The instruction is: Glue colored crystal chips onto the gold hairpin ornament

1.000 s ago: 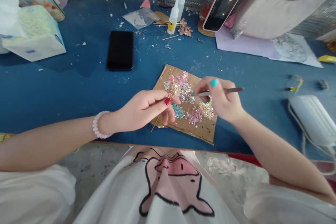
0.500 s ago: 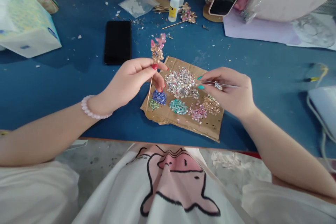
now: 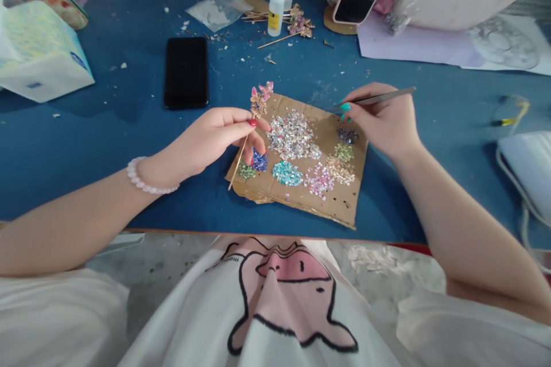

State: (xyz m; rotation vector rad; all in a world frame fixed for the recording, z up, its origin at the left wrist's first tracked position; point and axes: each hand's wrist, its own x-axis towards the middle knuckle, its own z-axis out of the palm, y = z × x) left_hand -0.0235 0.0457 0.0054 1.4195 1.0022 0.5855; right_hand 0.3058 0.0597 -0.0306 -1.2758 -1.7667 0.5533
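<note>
Between thumb and index finger, my left hand (image 3: pixel 215 136) pinches the thin stick of a gold hairpin (image 3: pixel 259 101) topped with pink ornaments. Its stick slants down over the left edge of a cardboard piece (image 3: pixel 297 204). My right hand (image 3: pixel 381 117) is closed on metal tweezers (image 3: pixel 385 96), over the cardboard's right corner; their tips are hard to make out. On the cardboard lie a large silvery pile of rhinestones (image 3: pixel 293 135) and several small coloured piles, among them a turquoise pile (image 3: pixel 287 174), a pink pile (image 3: pixel 319 180) and a dark pile (image 3: pixel 348 135).
A black phone (image 3: pixel 186 73) lies beyond my left hand. Farther back are a glue bottle (image 3: pixel 276 8), more gold hairpins (image 3: pixel 297 26) and a clear plastic bag (image 3: pixel 218 10). A tissue box (image 3: pixel 45 51) stands left, a white device (image 3: pixel 527 172) right.
My right hand has moved up and turned, so the tweezers point differently and the dark and yellow-green piles show. The hairpin in my left hand sits lower, its stick more slanted.
</note>
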